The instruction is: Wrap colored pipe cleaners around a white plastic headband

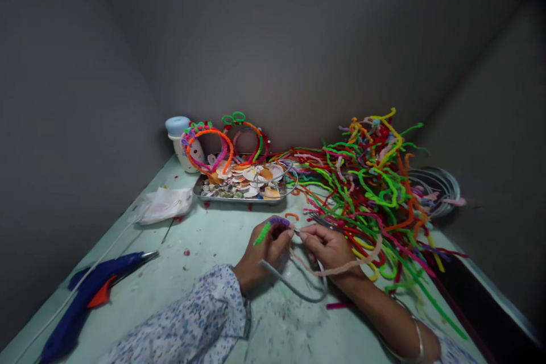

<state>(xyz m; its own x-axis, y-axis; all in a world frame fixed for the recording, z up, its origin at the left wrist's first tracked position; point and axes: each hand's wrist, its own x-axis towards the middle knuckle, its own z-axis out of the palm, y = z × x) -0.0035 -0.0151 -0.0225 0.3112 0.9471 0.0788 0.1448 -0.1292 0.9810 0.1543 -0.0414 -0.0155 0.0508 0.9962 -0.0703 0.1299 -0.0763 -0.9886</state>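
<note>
My left hand (267, 247) is closed around a thin headband, its section wound in green and purple pipe cleaner (279, 220) arching over the fingers. The bare grey part of the headband (294, 294) loops below my hands, its free end pointing left. My right hand (326, 247) pinches the headband just past the wrapped part, fingertips nearly touching those of the left. A pale pink pipe cleaner (336, 269) trails from between the hands and across my right wrist. The exact contact between fingertips is too small to make out.
A heap of coloured pipe cleaners (371, 182) spreads at the right, beside coiled grey bands (447, 187). Behind my hands stands a metal tray (239, 200) of shells, with finished headbands (209, 133) and a lidded bottle (178, 128). A blue glue gun (102, 273) and white packet (166, 206) lie left.
</note>
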